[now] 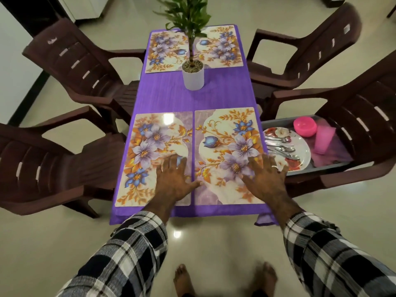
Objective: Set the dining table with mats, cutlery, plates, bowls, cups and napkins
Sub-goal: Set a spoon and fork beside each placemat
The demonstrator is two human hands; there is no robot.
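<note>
Narrow worktop under a purple cloth [171,97], four glossy rectangular floral place mats on it. Two mats side by side at the near edge: near left mat [147,146] and near right mat [231,133], long edges almost touching. Two more at the far edge, far left mat [162,52] and far right mat [222,48]. White cylindrical pot with a leafy green plant [192,79] upright at the worktop's middle, partly overlapping the far mats in view.

Left hand [173,179] flat on the near left mat close to its inner edge, fingers straight and spread, gripping nothing. Right hand [266,174] over the near right mat's outer near part, fingers straight and spread, gripping nothing; contact with the mat not certain.

Beside the worktop's near right edge, grey tray [321,167] on a brown plastic chair [353,133], holding a white floral plate [302,151] with steel cutlery [280,144] lying on it, a pink plastic bowl [305,125], a pink plastic cup [323,140] and pink napkins [340,151].
</note>
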